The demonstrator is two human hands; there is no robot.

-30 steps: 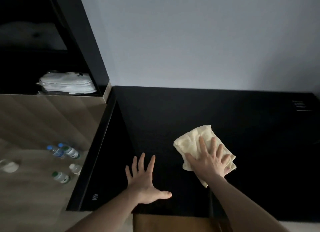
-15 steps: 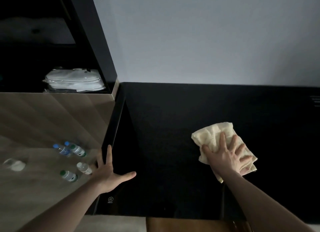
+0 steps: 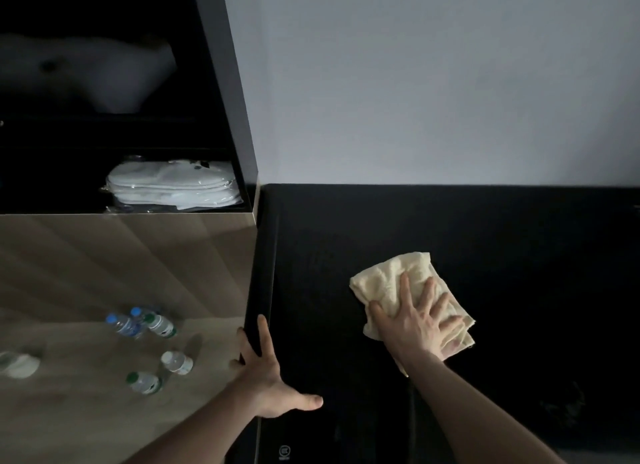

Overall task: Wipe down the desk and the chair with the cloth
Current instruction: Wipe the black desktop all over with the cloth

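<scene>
Dim room, pale grey wall (image 3: 433, 82) behind, black bench (image 3: 519, 255) running along its foot.

Far left: a dark shelving unit with a stack of white packaged items (image 3: 173, 186) on its lower shelf. Below it a wood-toned panel, and lower still the floor, where several small water bottles (image 3: 152, 346) stand or lie scattered. None of this is in play.

Left hand (image 3: 266, 377): fingers straight and spread, laid over the left edge of the bench, thumb stretched out flat on the dark top. It holds nothing. Judgement: it is planted there as a brace, steadying the body while the other arm reaches out over the surface.

Cloth (image 3: 412, 301): cream, folded into a rough pad of several layers, lying flat on the bench, well out from the left edge and short of the wall. Its long axis runs diagonally, from upper left near the wall to lower right towards the person. The upper-left corner is bare; the lower-right part is under the palm.

Right hand (image 3: 415, 321): palm down on the cloth, fingers straight and fanned, pointing up and right, pressing rather than gripping. Judgement: a flat palm spreads the load so the whole pad stays in contact while wiping.

Chair: not identifiable in this view.
</scene>
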